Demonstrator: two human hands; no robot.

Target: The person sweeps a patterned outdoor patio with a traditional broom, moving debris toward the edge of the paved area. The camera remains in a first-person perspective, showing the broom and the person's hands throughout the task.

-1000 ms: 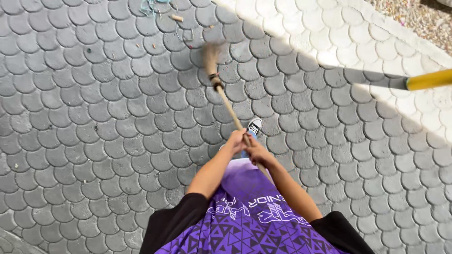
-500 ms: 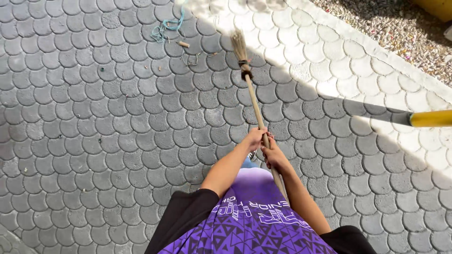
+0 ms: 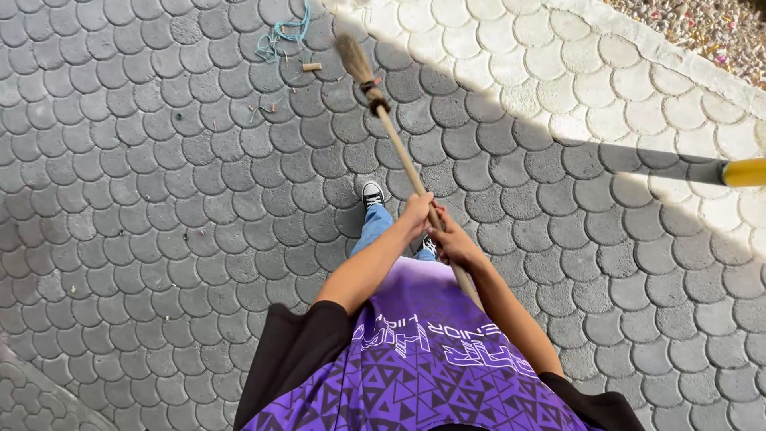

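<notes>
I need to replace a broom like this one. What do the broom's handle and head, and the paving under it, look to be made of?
Broom handle: probably bare wood or cane, tan, matt, slightly uneven. Broom head: seemingly a bundle of dry plant fibre, bound by a dark wrap. Paving: likely cast concrete blocks, grey, rough, scale-shaped with open joints.

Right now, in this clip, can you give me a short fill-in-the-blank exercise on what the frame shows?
1. Both hands, left hand and right hand, grip the wooden handle of a ____.
2. The bristles rest on grey ____ shaped like fish scales.
3. A tangle of ____ string lies left of the bristles.
4. The yellow pole enters from the ____ edge.

Missing words: broom; paving stones; blue; right
</notes>
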